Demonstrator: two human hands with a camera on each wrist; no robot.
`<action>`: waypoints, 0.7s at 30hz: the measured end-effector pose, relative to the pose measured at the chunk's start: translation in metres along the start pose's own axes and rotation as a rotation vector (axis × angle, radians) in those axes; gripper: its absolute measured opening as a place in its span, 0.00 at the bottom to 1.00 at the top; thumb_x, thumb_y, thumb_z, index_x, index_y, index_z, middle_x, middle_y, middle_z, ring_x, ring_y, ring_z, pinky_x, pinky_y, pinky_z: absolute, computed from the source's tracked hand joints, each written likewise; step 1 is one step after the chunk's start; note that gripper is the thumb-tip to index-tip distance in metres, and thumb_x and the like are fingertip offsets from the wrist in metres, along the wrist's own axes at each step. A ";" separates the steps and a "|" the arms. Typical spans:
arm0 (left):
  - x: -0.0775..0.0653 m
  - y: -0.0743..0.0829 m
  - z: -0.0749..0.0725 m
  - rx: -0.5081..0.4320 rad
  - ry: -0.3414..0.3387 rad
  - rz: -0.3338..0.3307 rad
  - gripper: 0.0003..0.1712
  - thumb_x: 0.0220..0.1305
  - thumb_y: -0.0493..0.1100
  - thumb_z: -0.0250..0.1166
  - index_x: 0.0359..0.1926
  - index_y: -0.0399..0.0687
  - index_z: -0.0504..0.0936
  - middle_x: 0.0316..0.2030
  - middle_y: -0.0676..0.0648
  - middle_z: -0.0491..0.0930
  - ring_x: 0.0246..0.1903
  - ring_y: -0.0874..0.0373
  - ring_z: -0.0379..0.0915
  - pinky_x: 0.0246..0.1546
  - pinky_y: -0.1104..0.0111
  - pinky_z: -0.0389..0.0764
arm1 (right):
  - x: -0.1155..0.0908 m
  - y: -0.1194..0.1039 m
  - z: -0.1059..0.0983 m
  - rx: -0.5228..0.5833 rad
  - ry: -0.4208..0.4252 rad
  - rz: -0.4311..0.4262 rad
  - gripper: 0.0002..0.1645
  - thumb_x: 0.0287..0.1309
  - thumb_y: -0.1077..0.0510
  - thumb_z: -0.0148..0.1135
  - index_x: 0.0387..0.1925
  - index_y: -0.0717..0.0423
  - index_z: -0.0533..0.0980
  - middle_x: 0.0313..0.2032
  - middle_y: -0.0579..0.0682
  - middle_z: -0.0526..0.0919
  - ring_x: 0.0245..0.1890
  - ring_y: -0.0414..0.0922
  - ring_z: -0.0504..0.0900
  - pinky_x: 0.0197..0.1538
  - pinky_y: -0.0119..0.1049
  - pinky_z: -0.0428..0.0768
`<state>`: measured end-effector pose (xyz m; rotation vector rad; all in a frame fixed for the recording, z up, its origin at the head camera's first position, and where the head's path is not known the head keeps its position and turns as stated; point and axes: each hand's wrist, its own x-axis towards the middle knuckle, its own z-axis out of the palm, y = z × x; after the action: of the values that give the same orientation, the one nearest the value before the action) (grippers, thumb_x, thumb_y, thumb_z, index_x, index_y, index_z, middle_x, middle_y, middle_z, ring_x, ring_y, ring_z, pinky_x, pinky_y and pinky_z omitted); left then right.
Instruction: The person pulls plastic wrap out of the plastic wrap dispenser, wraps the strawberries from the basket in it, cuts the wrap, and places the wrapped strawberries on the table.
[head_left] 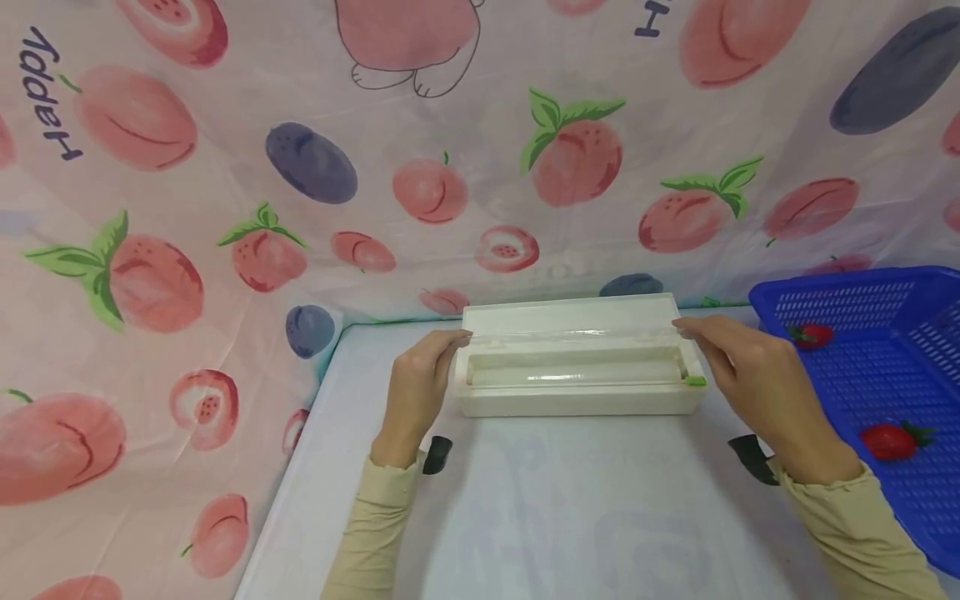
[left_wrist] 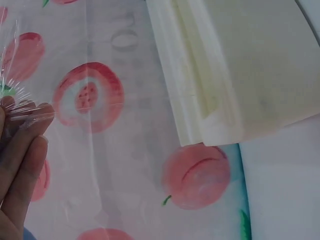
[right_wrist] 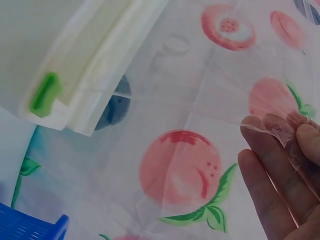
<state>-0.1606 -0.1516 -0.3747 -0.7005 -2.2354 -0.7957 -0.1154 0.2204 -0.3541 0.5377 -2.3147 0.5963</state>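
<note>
A white cling film dispenser [head_left: 577, 402] lies lengthwise on the table, its lid [head_left: 566, 317] raised at the back. Inside sits a roll of cling film [head_left: 570, 375], and a green slider [head_left: 696, 381] is at the right front corner. My left hand [head_left: 415, 390] pinches the left end of the film's free edge between thumb and fingers. The other end is pinched by my right hand [head_left: 768, 387]. Between them the clear film [head_left: 570, 333] stretches across above the box. In the right wrist view, the film [right_wrist: 282, 134] bunches at the fingertips.
A blue plastic basket [head_left: 862, 375] stands at the right, close beside my right forearm. It holds a strawberry [head_left: 816, 336] near the back and another strawberry [head_left: 888, 442] nearer me. Behind the white table [head_left: 540, 508] hangs a fruit-print cloth [head_left: 480, 108], also covering the left side.
</note>
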 end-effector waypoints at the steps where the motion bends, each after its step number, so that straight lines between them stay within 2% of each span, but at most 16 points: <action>1: 0.001 0.001 -0.001 -0.004 0.004 0.000 0.08 0.67 0.34 0.63 0.44 0.41 0.86 0.40 0.46 0.87 0.43 0.54 0.85 0.48 0.64 0.84 | 0.001 -0.001 -0.001 0.003 0.004 0.000 0.21 0.50 0.77 0.67 0.47 0.60 0.83 0.41 0.58 0.88 0.41 0.56 0.87 0.52 0.28 0.78; 3: 0.002 0.002 -0.004 -0.011 0.006 -0.002 0.08 0.67 0.33 0.63 0.44 0.40 0.86 0.40 0.45 0.87 0.43 0.54 0.85 0.49 0.65 0.84 | 0.002 -0.002 -0.003 0.013 0.012 -0.006 0.21 0.51 0.77 0.67 0.47 0.60 0.83 0.41 0.58 0.88 0.41 0.57 0.87 0.57 0.14 0.70; 5: 0.003 0.002 -0.005 -0.014 0.010 -0.001 0.08 0.67 0.33 0.63 0.44 0.40 0.86 0.41 0.46 0.87 0.44 0.54 0.84 0.49 0.65 0.83 | 0.003 -0.002 -0.005 0.021 0.022 -0.013 0.21 0.51 0.78 0.66 0.47 0.60 0.83 0.41 0.58 0.88 0.41 0.57 0.87 0.56 0.06 0.58; 15: 0.009 0.008 -0.011 -0.003 0.033 0.015 0.09 0.68 0.35 0.62 0.45 0.42 0.87 0.41 0.46 0.87 0.44 0.55 0.84 0.49 0.66 0.83 | 0.007 -0.006 -0.011 0.041 0.059 -0.013 0.22 0.52 0.80 0.64 0.47 0.62 0.82 0.40 0.60 0.87 0.41 0.58 0.86 0.56 0.05 0.56; 21: 0.012 0.013 -0.017 0.012 0.057 0.042 0.08 0.68 0.34 0.63 0.44 0.41 0.87 0.39 0.46 0.87 0.42 0.55 0.84 0.47 0.65 0.83 | 0.010 -0.009 -0.014 0.061 0.064 -0.004 0.20 0.53 0.81 0.62 0.45 0.63 0.82 0.36 0.58 0.86 0.38 0.54 0.85 0.53 0.05 0.59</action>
<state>-0.1530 -0.1512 -0.3518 -0.7077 -2.1659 -0.7721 -0.1104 0.2189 -0.3358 0.5434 -2.2406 0.6749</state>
